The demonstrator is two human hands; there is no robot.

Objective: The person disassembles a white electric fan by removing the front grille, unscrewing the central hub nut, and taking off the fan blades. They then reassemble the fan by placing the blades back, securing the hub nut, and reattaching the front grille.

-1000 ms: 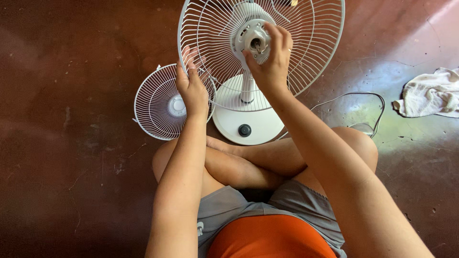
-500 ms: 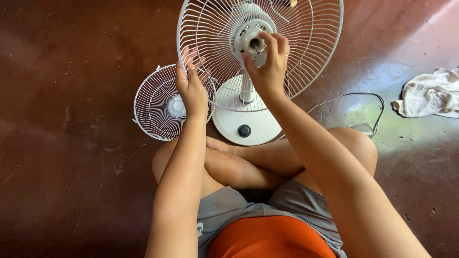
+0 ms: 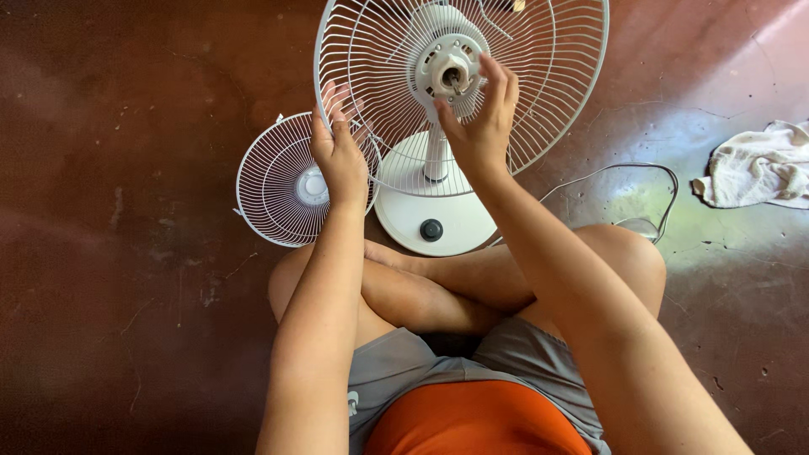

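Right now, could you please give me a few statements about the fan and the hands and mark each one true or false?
1. The left hand grips the rim of the rear grille. True.
2. The right hand rests on the round base. False: it is up at the motor hub in the middle of the grille.
3. A second grille lies flat on the floor, left of the base. True.
4. Fan blades are mounted on the hub. False: the shaft is bare.
5. A black towel lies beside the cord. False: the cloth is white.
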